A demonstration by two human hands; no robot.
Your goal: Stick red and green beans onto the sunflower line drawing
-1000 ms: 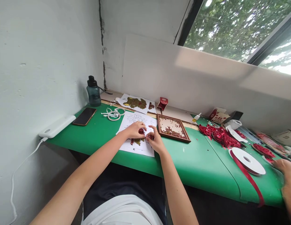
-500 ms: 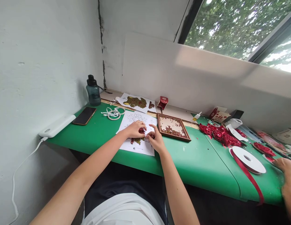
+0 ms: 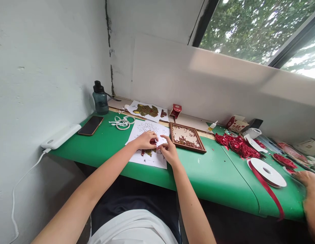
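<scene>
A white sheet with a line-drawn flower [image 3: 146, 126] lies on the green table, partly covered with red and green beans or beads [image 3: 148, 153]. My left hand [image 3: 146, 139] rests on the sheet, its fingers and thumb curved apart around a patch of dark red beans [image 3: 152, 141]. Close beside it, my right hand [image 3: 168, 149] has its index finger raised and its thumb near the other fingertips, at the left thumb; anything pinched there is too small to make out. A brown-framed tray [image 3: 202, 151] of loose beans sits right of the sheet.
Behind lies a finished-looking bean picture [image 3: 147, 111] near a red box [image 3: 176, 110]. Left are a bottle [image 3: 100, 101], phone [image 3: 90, 125] and white cables [image 3: 122, 123]. Right are a glue bottle [image 3: 212, 126], red ribbon bundles [image 3: 242, 146], a ribbon spool [image 3: 269, 172] and another person's hand [image 3: 306, 179].
Both my hands stay in almost the same place over the sheet, with only slight finger movement. The whole view has shifted very slightly.
</scene>
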